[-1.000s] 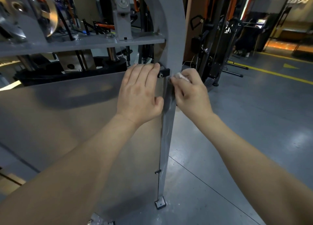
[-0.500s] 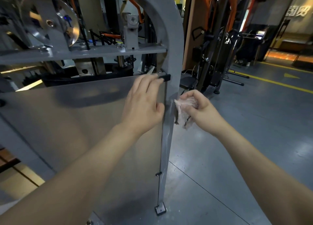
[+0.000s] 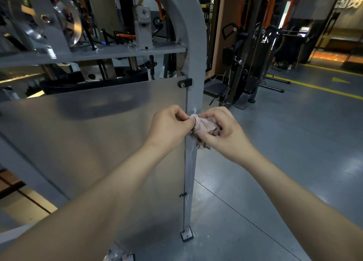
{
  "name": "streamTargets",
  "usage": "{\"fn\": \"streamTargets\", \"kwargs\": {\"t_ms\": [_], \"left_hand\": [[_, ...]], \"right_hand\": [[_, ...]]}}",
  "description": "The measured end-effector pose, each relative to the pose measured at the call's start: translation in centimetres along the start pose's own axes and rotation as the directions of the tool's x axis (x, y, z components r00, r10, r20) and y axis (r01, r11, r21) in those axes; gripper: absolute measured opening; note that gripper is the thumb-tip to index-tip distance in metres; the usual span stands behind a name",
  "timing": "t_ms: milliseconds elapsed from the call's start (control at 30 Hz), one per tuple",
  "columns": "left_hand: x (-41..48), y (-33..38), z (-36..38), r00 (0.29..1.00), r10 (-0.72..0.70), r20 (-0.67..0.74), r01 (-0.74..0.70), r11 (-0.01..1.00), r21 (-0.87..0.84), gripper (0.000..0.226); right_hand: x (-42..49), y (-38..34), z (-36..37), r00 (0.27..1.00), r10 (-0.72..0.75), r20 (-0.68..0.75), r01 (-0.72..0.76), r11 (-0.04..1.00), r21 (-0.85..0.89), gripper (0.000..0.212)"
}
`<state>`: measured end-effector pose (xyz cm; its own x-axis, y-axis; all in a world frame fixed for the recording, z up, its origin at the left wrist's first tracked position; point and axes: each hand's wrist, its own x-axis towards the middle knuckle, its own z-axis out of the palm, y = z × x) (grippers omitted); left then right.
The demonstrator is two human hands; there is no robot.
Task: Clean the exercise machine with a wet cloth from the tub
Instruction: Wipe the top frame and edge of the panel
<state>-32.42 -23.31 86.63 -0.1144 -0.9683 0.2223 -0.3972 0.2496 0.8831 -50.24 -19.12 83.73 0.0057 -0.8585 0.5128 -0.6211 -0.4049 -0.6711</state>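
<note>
The grey exercise machine stands in front of me, its upright post (image 3: 193, 68) running down to a foot plate on the floor and a dull metal shield panel (image 3: 94, 142) to the post's left. A crumpled pinkish wet cloth (image 3: 205, 128) is held in front of the post at mid height. My right hand (image 3: 222, 133) grips the bunched cloth from the right. My left hand (image 3: 170, 126) pinches the cloth's left edge with thumb and fingers. Wet streaks show on the post below the cloth. No tub is in view.
A grey crossbar (image 3: 94, 54) with a shiny pulley wheel (image 3: 45, 17) sits above the panel. Black and orange gym machines (image 3: 251, 60) stand behind on the right. The grey floor (image 3: 294, 152) with yellow lines spreads to the right.
My left hand has left the panel's top corner and come down to pinch the cloth. My right hand has drawn the cloth lower and off the post.
</note>
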Motion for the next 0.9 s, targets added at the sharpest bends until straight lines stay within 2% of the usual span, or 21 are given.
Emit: {"fn": "streamTargets", "kwargs": {"t_ms": [33, 100, 267, 367, 433, 533, 633, 700, 800, 900], "left_hand": [[0.0, 0.1, 0.2, 0.999, -0.035, -0.007, 0.035, 0.999, -0.029, 0.015], [-0.1, 0.4, 0.5, 0.996, -0.086, 0.003, 0.086, 0.994, -0.064, 0.013], [-0.2, 0.6, 0.5, 0.977, -0.092, 0.193, 0.116, 0.986, -0.116, 0.016], [0.1, 0.6, 0.3, 0.962, -0.075, 0.262, 0.103, 0.990, -0.095, 0.016], [0.4, 0.7, 0.3, 0.973, -0.049, 0.224, 0.055, 0.998, -0.023, 0.018], [1.0, 1.1, -0.2, 0.997, 0.044, 0.060, -0.054, 0.983, 0.173, 0.018], [1.5, 1.2, -1.2, 0.986, 0.163, -0.022, -0.153, 0.956, 0.251, 0.016], [2.0, 1.1, -1.9, 0.953, 0.297, -0.058, -0.260, 0.902, 0.344, 0.020], [2.8, 1.1, -2.3, 0.867, 0.488, -0.101, -0.396, 0.798, 0.455, 0.027], [2.9, 0.7, -2.1, 0.794, 0.606, -0.050, -0.465, 0.658, 0.592, 0.026]], "right_hand": [[-0.3, 0.1, 0.6, 0.997, -0.060, -0.043, 0.058, 0.997, -0.056, 0.037], [-0.6, 0.2, 1.6, 0.988, -0.093, -0.119, 0.082, 0.992, -0.092, 0.039], [-0.4, 1.9, 3.0, 0.946, -0.159, -0.282, 0.129, 0.984, -0.121, 0.029], [0.2, 2.6, 3.0, 0.936, -0.175, -0.305, 0.147, 0.983, -0.112, 0.022], [0.7, 2.9, 2.7, 0.946, -0.168, -0.278, 0.139, 0.983, -0.119, 0.020], [2.0, 2.9, 2.0, 0.955, -0.147, -0.257, 0.113, 0.983, -0.142, 0.020], [4.2, 2.0, 0.9, 0.942, -0.200, -0.269, 0.151, 0.970, -0.192, 0.020], [6.0, 1.1, 0.3, 0.909, -0.299, -0.290, 0.227, 0.940, -0.256, 0.016], [8.4, 0.2, 0.2, 0.867, -0.393, -0.307, 0.289, 0.898, -0.333, 0.019], [9.5, 0.6, 1.2, 0.838, -0.452, -0.306, 0.308, 0.855, -0.418, 0.020]]}}
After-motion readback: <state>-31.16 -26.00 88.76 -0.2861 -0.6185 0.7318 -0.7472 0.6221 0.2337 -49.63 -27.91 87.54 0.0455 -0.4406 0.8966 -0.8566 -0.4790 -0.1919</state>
